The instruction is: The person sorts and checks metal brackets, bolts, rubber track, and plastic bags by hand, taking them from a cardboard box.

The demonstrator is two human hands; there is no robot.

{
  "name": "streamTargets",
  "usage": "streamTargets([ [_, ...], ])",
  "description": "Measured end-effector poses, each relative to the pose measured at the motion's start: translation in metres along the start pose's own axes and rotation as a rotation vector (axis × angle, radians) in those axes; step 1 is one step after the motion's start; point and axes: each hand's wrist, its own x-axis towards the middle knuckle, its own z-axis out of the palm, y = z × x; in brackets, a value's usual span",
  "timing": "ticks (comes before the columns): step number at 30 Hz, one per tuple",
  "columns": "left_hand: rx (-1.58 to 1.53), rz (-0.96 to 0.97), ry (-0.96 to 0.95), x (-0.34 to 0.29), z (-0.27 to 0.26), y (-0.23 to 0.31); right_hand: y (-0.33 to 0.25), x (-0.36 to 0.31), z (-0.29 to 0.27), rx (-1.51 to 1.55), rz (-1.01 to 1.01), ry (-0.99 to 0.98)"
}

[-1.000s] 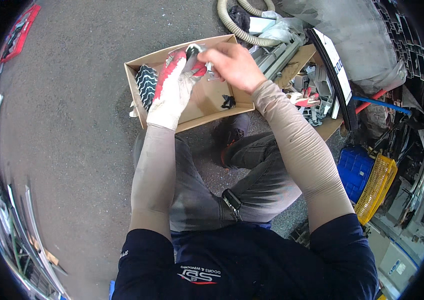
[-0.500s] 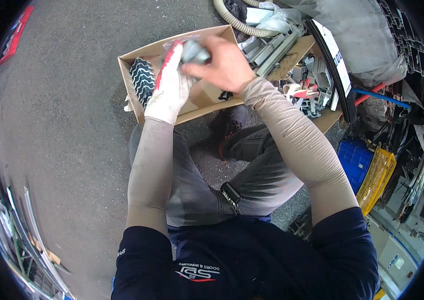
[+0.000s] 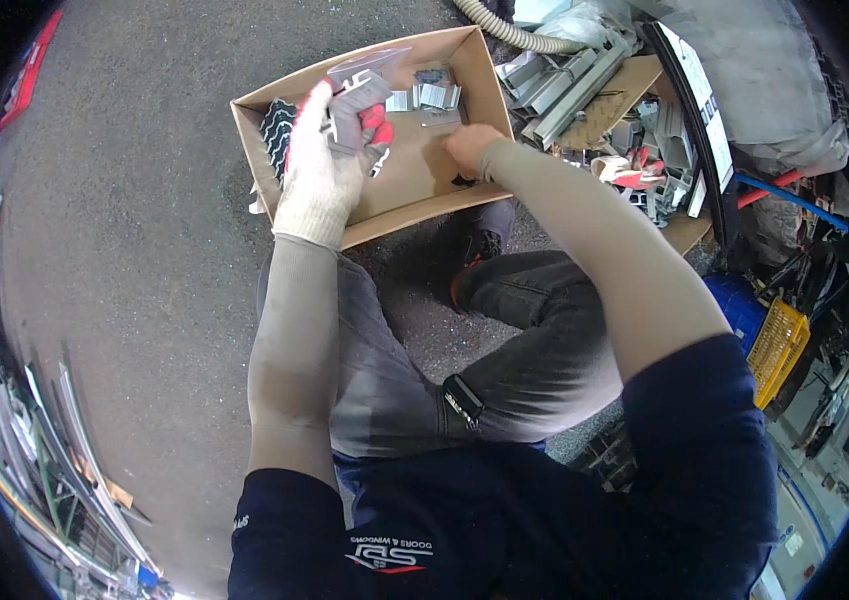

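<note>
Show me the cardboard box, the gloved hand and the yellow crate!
cardboard box (image 3: 490, 95): head view, right wall.
left hand (image 3: 320, 170): head view, back of white glove.
yellow crate (image 3: 783, 345): head view, slatted side.

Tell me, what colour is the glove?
The glove is white with red fingertips, seen in the head view.

Since the earlier pictures the bare right hand (image 3: 467, 146) has let go of the grey metal piece (image 3: 360, 95) and dropped toward four o'clock onto the floor of the cardboard box (image 3: 425, 205), leaving the gloved left hand (image 3: 323, 165) alone gripping that piece, now tilted toward one o'clock.
</note>
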Motion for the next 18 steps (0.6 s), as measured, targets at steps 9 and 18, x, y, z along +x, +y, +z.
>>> streamTargets([
  [9, 0.129, 0.143, 0.171, 0.001, 0.007, -0.006, 0.017, 0.036, 0.068, -0.235, -0.17, -0.016],
  [18, 0.078, 0.056, 0.081, 0.012, 0.017, -0.016, 0.041, 0.009, -0.016, 0.265, -0.14, 0.067],
])
